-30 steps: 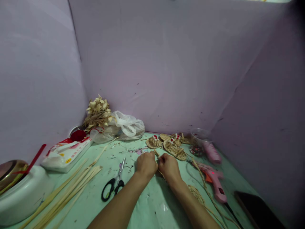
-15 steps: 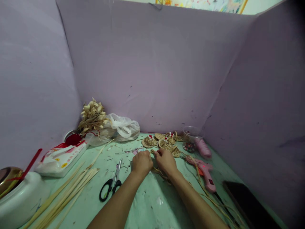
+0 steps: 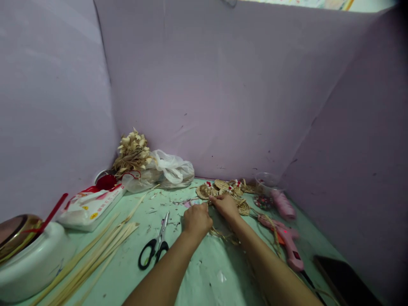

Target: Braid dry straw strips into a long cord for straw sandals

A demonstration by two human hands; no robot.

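Left hand: clenching around straw cord | right hand: pinching its far end, just beside the left | cord: trailing below them over the counter | beaded woven discs: lying just beyond | scissors: lying leftward, glue gun: lying rightward

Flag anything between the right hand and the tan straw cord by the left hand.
Nothing visible stands between the right hand and the tan straw cord. The metal scissors with black handles lie left of the left hand; the pink plastic glue gun lies right of the right hand.
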